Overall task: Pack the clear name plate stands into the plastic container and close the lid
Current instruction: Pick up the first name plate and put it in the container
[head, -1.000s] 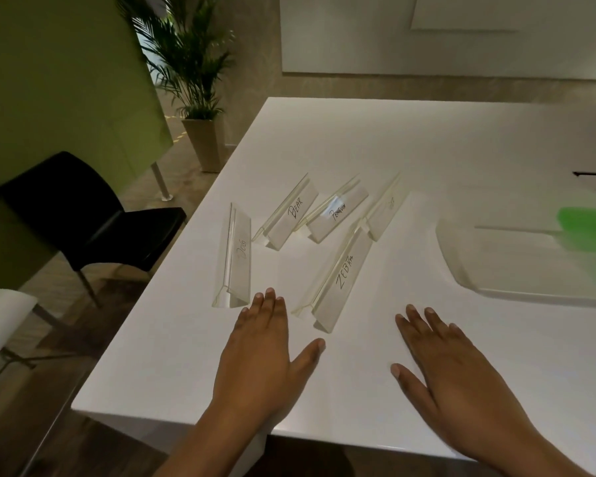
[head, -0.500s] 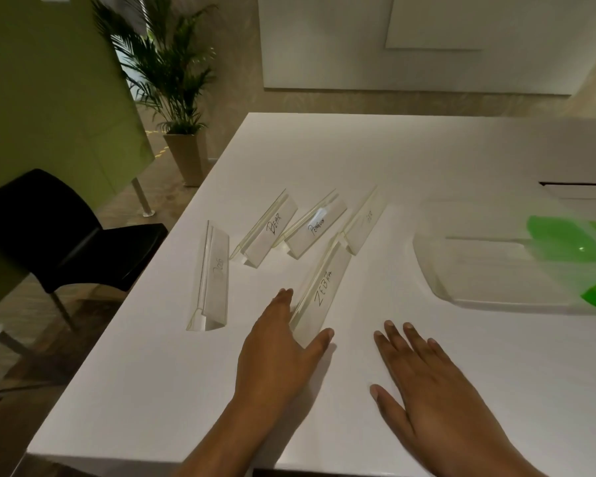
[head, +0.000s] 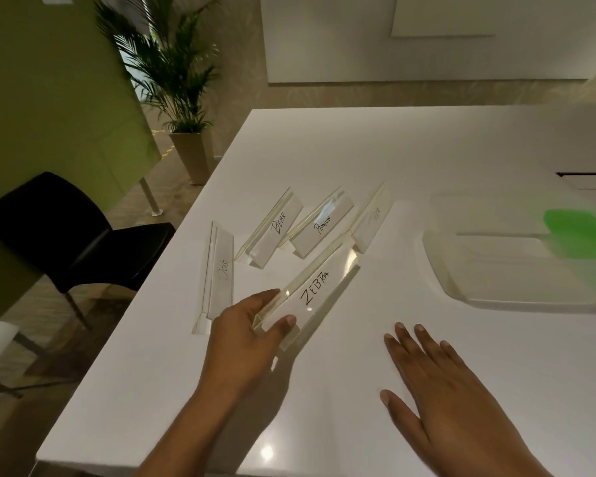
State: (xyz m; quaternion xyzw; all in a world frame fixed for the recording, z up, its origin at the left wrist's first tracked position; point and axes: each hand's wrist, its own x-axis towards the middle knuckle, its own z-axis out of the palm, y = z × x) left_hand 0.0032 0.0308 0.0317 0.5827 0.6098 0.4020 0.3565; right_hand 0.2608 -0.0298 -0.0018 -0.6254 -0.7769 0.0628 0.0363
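Observation:
Several clear name plate stands lie on the white table (head: 358,149). My left hand (head: 245,339) grips the near end of the ZEBRA stand (head: 315,292), thumb on its face, and the stand is tilted up off the table. The DOG stand (head: 219,273) lies to its left. BEAR stand (head: 276,228), PENGUIN stand (head: 320,225) and a faintly lettered stand (head: 372,218) lie beyond. My right hand (head: 437,380) rests flat on the table, fingers spread, holding nothing. The clear plastic container (head: 496,263) with green latches (head: 578,232) sits at the right.
A black chair (head: 66,232) stands left of the table, beside a green partition (head: 49,98). A potted palm (head: 179,91) stands on the floor beyond the table's far-left corner. The table's left edge runs close to the DOG stand.
My left hand slid forward from flat on the table, closed on the ZEBRA stand's near end and lifted it. The right hand stayed flat. The view shifted right, showing more container.

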